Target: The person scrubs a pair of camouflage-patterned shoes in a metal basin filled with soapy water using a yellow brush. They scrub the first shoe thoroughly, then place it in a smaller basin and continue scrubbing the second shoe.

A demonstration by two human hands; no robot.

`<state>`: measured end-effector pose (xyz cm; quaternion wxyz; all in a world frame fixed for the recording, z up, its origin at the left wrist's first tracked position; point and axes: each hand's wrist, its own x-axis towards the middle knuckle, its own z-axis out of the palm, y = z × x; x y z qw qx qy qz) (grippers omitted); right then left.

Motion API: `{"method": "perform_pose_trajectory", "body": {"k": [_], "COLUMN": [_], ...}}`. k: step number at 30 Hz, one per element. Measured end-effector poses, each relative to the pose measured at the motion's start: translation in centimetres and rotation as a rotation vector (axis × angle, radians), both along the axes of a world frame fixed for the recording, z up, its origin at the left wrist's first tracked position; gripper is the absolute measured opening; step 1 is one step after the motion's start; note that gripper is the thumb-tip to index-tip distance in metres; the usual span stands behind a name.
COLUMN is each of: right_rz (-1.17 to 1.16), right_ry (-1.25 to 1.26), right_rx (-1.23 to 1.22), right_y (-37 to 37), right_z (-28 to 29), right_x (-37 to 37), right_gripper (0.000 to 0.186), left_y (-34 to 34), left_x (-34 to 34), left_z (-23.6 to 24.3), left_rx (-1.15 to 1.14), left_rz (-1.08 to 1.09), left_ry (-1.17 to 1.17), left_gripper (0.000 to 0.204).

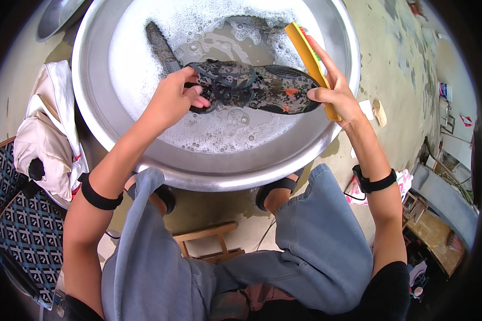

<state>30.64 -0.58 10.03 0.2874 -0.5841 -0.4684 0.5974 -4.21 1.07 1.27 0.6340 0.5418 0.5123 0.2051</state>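
Note:
A wet camouflage lace-up shoe (pixel 270 85) lies sideways between my hands, above soapy water. My left hand (pixel 177 96) grips it at the ankle opening, with the fingertips bent into the collar. Pinched in my right hand (pixel 334 91) is a yellow scrubbing brush (pixel 307 56), tilted along the toe. The right thumb rests by the toe tip, and the brush's bristles are mostly hidden. Under the shoe stands a large round metal basin (pixel 230 174) of foamy water. A dark camouflage piece (pixel 162 45) pokes out of the suds at the left, and another dark patterned shape (pixel 251 24) lies half under foam.
My knees flank the basin, and a low wooden stool (pixel 209 235) sits between my feet. Left of it, pale cloth (pixel 45 134) is heaped beside a patterned folding chair (pixel 29 235). Another metal bowl (pixel 59 18) stands far left. A wooden table (pixel 436 241) is at the right.

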Motion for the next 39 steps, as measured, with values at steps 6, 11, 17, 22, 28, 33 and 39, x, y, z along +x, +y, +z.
{"method": "perform_pose_trajectory", "body": {"k": [6,11,17,22,28,33,39], "right_rz": [-0.018,-0.025,-0.162,-0.237,-0.167,0.011,-0.196], "right_ry": [-0.022,-0.052,0.055,0.049,-0.215,-0.697,-0.707], "right_rx": [-0.082,-0.121,-0.268,-0.234,-0.01,0.512,0.512], "right_y": [0.1,0.4,0.6,1.1,2.8,4.7,1.6], "right_z": [0.0,-1.1,-3.3,-4.5,-7.3,-13.2,-12.2], "right_x": [-0.3,0.1,1.5,0.7,-0.9,0.0,-3.6], "right_gripper": [0.1,0.097,0.094,0.092,0.091,0.078,0.066], "left_y": [1.5,0.5,-0.1,0.2,-0.1,0.2,0.8], "left_x": [2.2,3.1,1.7,1.5,4.7,6.6,6.8], "left_z": [0.9,0.6,0.1,0.8,1.3,0.9,1.5], "left_rx": [-0.346,-0.529,-0.668,-0.855,-0.921,-0.807,-0.789], "left_rz": [-0.321,-0.149,0.145,0.168,0.218,0.345,0.432], "left_ry": [0.113,-0.096,-0.521,-0.823,-0.639,-0.769,-0.849], "left_gripper": [0.038,0.038,0.028,0.027,0.065,0.061,0.064]}}
